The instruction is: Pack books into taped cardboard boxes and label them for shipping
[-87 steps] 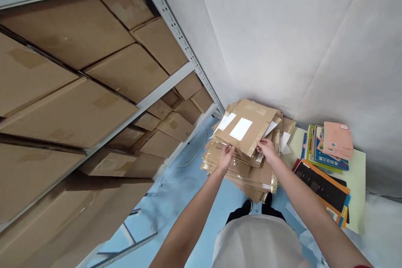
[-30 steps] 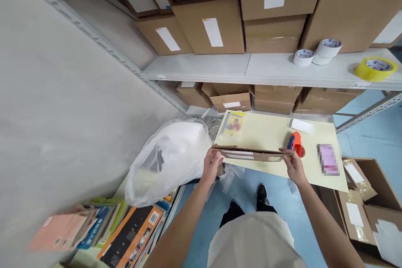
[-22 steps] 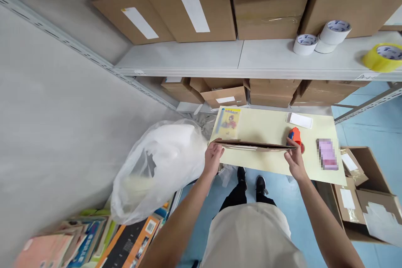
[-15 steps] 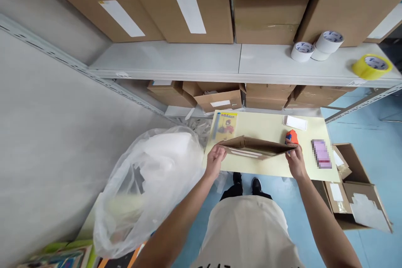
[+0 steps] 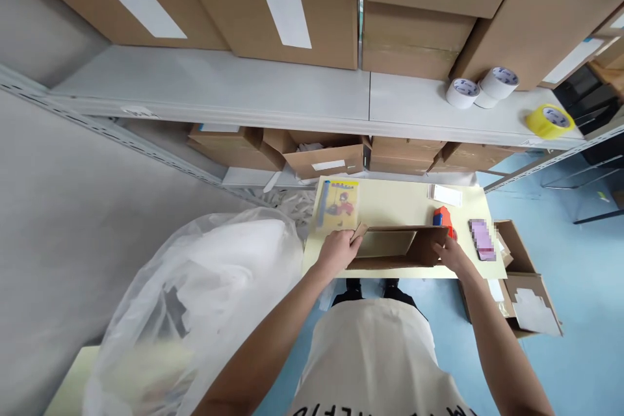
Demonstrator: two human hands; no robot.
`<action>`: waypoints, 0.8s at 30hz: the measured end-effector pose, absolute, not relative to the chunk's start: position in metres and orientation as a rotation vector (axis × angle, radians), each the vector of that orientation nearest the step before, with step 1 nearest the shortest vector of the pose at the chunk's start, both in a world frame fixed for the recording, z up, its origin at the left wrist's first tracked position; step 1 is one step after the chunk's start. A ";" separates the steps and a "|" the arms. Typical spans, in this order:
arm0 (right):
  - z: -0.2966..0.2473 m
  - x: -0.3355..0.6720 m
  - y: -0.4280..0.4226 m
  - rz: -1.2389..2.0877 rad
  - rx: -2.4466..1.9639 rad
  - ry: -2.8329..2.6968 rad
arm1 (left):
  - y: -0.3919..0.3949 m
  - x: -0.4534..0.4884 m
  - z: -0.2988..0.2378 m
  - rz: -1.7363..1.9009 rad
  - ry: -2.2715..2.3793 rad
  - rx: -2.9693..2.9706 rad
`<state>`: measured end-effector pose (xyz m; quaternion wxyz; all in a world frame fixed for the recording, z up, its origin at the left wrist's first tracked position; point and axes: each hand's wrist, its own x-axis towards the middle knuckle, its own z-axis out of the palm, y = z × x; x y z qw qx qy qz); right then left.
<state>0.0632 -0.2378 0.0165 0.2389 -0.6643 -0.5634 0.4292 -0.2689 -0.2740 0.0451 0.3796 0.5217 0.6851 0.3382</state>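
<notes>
A brown cardboard box [image 5: 426, 250] is held between my hands at the near edge of the pale yellow table [image 5: 390, 198]. Its walls stand apart, and through its middle I see the tabletop. My left hand [image 5: 338, 250] is closed on the box's left end, by a small flap. At the right end, my right hand [image 5: 451, 253] grips the wall, with some fingers hidden inside. Beyond the left hand lies a picture book [image 5: 338, 205] with a yellow top edge. Just past the right hand is an orange and blue tape dispenser [image 5: 443, 220].
A purple pixelated item [image 5: 481, 238] and a white card [image 5: 447, 195] lie on the table. A large plastic bag [image 5: 209, 279] bulges at the left. Cartons and tape rolls [image 5: 500, 83] fill the shelf [image 5: 292, 88] ahead. An open carton [image 5: 524, 283] stands on the floor at right.
The cardboard box has gone from nearly flat to opened out, its walls spread. Both hands still hold its ends, and my view has shifted slightly.
</notes>
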 end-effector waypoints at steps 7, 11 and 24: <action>0.033 0.063 -0.219 0.631 -2.061 -2.255 | -0.270 -0.235 0.038 0.960 1.951 1.298; 0.032 0.050 -0.219 0.628 -1.976 -2.311 | -0.268 -0.224 0.039 0.830 2.010 1.418; 0.038 0.096 -0.226 1.257 -1.389 -2.356 | -0.281 -0.278 0.036 0.428 1.321 1.782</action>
